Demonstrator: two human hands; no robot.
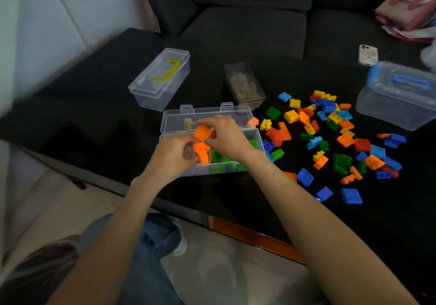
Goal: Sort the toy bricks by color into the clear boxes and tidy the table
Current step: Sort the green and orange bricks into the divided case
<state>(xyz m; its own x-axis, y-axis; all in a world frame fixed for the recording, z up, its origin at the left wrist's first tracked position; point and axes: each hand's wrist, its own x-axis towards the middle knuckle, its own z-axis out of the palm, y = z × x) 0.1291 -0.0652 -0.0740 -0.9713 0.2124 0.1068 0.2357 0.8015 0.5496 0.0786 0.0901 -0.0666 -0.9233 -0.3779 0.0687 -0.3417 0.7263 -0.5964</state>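
Observation:
An open clear box (259, 137) stands at the table's near edge, its lid tipped back, with orange bricks on its left side and green bricks (220, 156) on the right. My right hand (226, 137) hovers over the box, pinching an orange brick (202, 133) by its edge. My left hand (173, 155) rests at the box's left end, fingers curled on the orange bricks (202, 152) there. To the right a loose pile of mixed bricks (330, 135) in blue, yellow, orange, red and green spreads over the black table (99, 106).
A shut clear box with a yellow handle (160, 78) stands back left. A small dark clear box (244, 85) sits behind the open one. A larger blue-handled box (398, 94) and a phone (368, 54) lie at the right. A dark sofa (247, 10) is behind.

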